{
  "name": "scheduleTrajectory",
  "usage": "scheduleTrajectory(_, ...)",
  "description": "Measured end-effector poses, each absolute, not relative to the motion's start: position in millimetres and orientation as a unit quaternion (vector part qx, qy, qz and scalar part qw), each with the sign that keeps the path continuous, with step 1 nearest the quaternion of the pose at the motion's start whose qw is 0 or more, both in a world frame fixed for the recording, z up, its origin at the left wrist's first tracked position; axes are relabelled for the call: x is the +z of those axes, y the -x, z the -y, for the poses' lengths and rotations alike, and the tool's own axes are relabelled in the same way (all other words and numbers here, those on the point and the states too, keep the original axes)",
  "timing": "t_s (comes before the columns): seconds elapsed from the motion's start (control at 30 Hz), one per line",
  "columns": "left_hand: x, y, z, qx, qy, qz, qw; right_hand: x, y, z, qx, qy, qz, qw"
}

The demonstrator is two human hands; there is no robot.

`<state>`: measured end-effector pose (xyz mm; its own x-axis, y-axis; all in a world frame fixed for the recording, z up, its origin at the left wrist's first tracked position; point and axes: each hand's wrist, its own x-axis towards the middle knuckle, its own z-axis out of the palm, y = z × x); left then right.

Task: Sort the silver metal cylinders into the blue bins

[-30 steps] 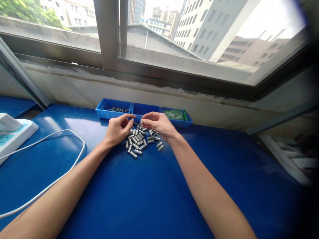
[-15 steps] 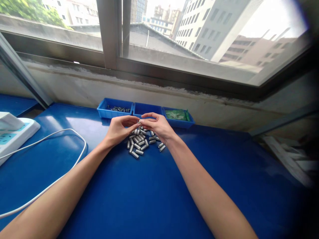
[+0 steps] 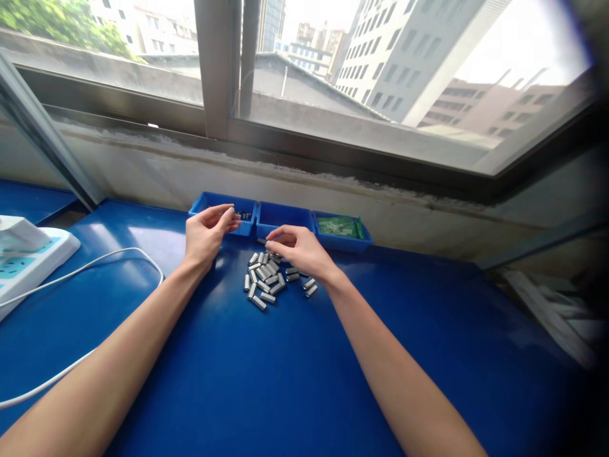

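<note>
My left hand [image 3: 208,233] is over the front of the left blue bin [image 3: 250,226], which holds small dark metal parts. Its thumb and fingers are pinched together; whatever they hold is too small to make out. Just behind the pile of short silver metal pieces [image 3: 263,273] on the blue table is my right hand [image 3: 302,249], thumb and index finger closed together, with any object between them hidden. A few silver pieces [image 3: 309,287] lie apart, below my right wrist.
A middle blue bin [image 3: 281,212] and a right one with green packets [image 3: 340,226] stand against the wall. On the left of the blue table [image 3: 266,387] are a white power strip [image 3: 35,257] and a white cable [image 3: 107,252].
My left hand has moved left and away from my right hand, to the left bin. My right hand stays near the pile. The camera view has shifted slightly.
</note>
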<state>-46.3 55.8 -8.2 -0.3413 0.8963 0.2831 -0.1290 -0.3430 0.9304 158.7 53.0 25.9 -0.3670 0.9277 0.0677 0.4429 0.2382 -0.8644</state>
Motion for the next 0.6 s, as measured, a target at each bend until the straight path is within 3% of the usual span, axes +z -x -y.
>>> scheduleTrajectory(0.4,-7,46,-55,0.661,-0.468,-0.447,0.38,17,-159,-52,0.163,0.439,0.848,0.248)
scheduleTrajectory(0.6,-8,44,-52,0.609,-0.532,-0.455,0.373,14,-158,-52,0.149,0.427,0.86,0.238)
